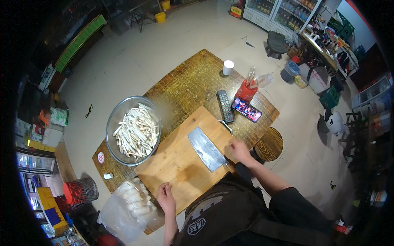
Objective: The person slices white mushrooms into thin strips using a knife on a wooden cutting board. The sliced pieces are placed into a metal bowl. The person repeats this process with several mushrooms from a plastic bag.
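Note:
A wooden cutting board (172, 166) lies on the table before me, with a cleaver (206, 149) flat on it, its handle towards my body. Over the board's lower left edge is my left hand (166, 196), fingers slightly curled, holding nothing visible. My right hand (238, 150) is by the board's right edge, near the cleaver's handle, with curled fingers; whether anything is inside them cannot be told. A bowl (107, 132) of pale cut strips (135, 132), perhaps mushrooms, stands at the board's upper left. Below it, a plastic bag (120, 212) holds whole white pieces (138, 203).
On the wooden table (190, 77) are a remote control (226, 106), a phone (247, 109) with a lit screen, a red holder (246, 91) with wrapped chopsticks, a white cup (228, 67) and a small white object (108, 176). A round wooden stool (269, 144) stands at the table's right.

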A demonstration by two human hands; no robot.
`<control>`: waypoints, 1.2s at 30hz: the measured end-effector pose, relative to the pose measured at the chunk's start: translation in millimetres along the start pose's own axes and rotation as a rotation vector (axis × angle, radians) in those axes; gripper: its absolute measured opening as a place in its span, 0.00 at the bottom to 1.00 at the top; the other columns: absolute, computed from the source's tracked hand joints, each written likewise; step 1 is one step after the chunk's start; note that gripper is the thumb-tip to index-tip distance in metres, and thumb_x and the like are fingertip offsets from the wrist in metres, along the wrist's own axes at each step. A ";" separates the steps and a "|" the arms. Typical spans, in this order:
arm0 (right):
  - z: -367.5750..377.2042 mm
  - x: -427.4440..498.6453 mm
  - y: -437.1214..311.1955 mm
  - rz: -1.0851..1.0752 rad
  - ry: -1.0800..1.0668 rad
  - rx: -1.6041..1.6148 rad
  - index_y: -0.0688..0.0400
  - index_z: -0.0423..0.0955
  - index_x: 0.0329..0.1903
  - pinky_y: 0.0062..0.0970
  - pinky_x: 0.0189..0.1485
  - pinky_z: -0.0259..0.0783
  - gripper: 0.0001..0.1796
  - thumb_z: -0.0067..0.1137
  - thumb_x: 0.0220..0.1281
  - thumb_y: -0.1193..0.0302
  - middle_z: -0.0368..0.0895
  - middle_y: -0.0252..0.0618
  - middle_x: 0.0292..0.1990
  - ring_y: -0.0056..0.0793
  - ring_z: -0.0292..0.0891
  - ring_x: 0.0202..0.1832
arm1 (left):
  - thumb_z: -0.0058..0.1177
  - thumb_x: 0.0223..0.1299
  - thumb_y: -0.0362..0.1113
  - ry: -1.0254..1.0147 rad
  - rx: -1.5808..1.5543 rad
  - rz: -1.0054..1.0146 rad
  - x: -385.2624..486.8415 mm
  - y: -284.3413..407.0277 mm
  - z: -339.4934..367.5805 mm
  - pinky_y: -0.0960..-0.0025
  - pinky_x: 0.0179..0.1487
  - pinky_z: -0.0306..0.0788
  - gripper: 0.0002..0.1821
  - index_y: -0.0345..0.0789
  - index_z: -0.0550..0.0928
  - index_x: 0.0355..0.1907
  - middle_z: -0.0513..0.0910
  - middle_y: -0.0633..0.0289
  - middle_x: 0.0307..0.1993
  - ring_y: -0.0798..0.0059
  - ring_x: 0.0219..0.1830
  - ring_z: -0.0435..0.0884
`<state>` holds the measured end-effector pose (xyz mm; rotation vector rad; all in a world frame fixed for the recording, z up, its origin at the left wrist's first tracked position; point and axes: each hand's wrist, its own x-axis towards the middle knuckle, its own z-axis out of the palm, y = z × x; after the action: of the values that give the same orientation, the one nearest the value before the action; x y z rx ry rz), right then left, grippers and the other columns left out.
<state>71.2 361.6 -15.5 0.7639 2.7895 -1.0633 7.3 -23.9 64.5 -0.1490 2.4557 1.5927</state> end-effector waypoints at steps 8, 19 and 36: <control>-95.5 66.0 42.5 0.274 0.547 -0.507 0.58 0.68 0.62 0.44 0.64 0.60 0.34 0.69 0.53 0.63 0.66 0.50 0.55 0.48 0.63 0.60 | 0.43 0.75 0.33 0.122 -0.090 0.033 -25.1 32.3 -51.9 0.73 0.51 0.72 0.09 0.29 0.76 0.44 0.81 0.60 0.40 0.76 0.41 0.78; -100.4 92.0 73.8 0.174 0.534 -0.553 0.55 0.77 0.49 0.44 0.59 0.63 0.16 0.63 0.58 0.67 0.71 0.44 0.49 0.43 0.66 0.56 | 0.41 0.73 0.28 0.185 0.115 0.035 -55.3 43.2 -84.5 0.73 0.50 0.72 0.08 0.28 0.76 0.46 0.80 0.59 0.40 0.76 0.41 0.78; -103.4 87.5 71.7 0.052 0.659 -0.467 0.58 0.74 0.52 0.45 0.60 0.62 0.16 0.58 0.63 0.69 0.71 0.46 0.49 0.46 0.66 0.55 | 0.44 0.71 0.28 0.314 0.138 -0.001 -73.3 38.8 -107.6 0.70 0.53 0.70 0.08 0.27 0.77 0.44 0.81 0.57 0.40 0.74 0.42 0.79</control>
<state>40.3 511.0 -0.3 1.2791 3.2976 -0.1140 58.0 -108.2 158.3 -0.4069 2.7877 1.4900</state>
